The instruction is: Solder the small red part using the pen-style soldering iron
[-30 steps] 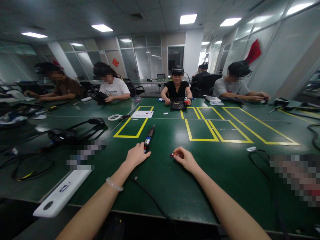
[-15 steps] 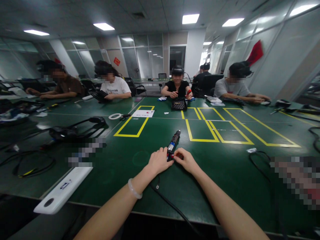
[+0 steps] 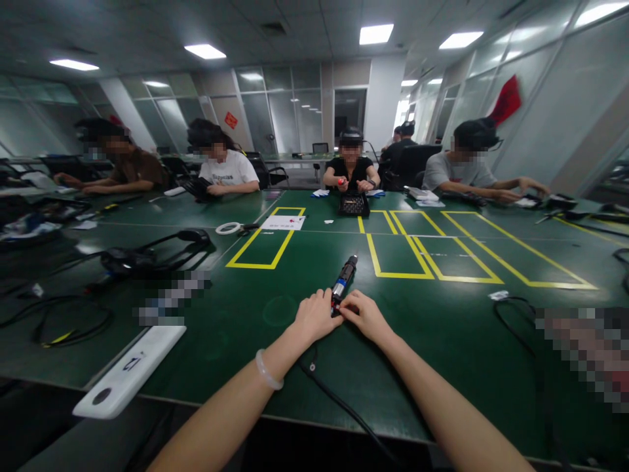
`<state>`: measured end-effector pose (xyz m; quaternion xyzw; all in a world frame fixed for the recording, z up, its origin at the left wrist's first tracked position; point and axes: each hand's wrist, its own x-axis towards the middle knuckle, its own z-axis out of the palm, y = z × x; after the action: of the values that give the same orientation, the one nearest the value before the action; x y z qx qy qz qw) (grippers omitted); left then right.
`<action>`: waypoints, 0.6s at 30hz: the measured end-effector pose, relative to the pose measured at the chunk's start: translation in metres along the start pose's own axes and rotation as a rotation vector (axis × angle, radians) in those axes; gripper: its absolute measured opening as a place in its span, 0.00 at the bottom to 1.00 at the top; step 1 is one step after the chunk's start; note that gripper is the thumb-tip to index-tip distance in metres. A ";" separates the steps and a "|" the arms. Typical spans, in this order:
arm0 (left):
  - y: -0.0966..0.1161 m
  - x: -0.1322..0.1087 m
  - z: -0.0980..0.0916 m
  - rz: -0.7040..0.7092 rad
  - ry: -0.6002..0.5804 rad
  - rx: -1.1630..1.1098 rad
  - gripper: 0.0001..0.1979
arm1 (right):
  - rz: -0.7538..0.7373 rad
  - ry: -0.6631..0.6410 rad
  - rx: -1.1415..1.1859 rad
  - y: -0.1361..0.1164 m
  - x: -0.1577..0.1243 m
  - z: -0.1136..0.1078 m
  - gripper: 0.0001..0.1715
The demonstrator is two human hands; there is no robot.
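Note:
An electric screwdriver (image 3: 345, 274) lies on the green table, its thin tip pointing away from me. Part of its body looks uncovered, showing a silver and blue section. My left hand (image 3: 317, 316) is wrapped over the near end and holds it against the table. Thumb and fingers of my right hand (image 3: 364, 313) are pinched together at the same end, beside small red parts. Whatever lies between those fingertips is hidden. From under my left wrist a black cord (image 3: 339, 403) runs toward the table's front edge, near a small ring terminal (image 3: 312, 368).
Yellow tape rectangles (image 3: 400, 275) mark the green table (image 3: 246, 354). At left lie a white flat panel (image 3: 132, 370) and a black headset-like frame (image 3: 157, 252). A black tray (image 3: 352, 204) stands before the co-worker opposite. Another cable (image 3: 511, 328) lies at right.
My right fingertips have shifted slightly in against the screwdriver's near end; my left hand stays on it. The co-worker opposite has moved a red-tipped item across, and the one at right reaches farther out.

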<state>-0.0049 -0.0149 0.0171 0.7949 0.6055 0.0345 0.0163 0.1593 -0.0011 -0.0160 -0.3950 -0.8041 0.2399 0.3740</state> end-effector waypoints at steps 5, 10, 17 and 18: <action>0.004 0.000 0.004 -0.051 0.032 0.044 0.27 | -0.036 0.014 0.011 -0.005 0.000 -0.002 0.10; 0.008 0.000 0.009 -0.091 0.070 0.048 0.24 | -0.013 0.051 0.057 -0.006 -0.002 -0.002 0.10; 0.006 0.000 0.009 -0.108 0.080 0.020 0.25 | 0.016 0.070 0.087 0.005 -0.002 -0.003 0.09; 0.004 0.002 0.009 -0.112 0.080 0.022 0.26 | 0.021 0.068 0.085 0.007 -0.002 -0.004 0.09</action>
<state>0.0002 -0.0140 0.0090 0.7581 0.6494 0.0586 -0.0150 0.1664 0.0013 -0.0195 -0.3954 -0.7757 0.2640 0.4151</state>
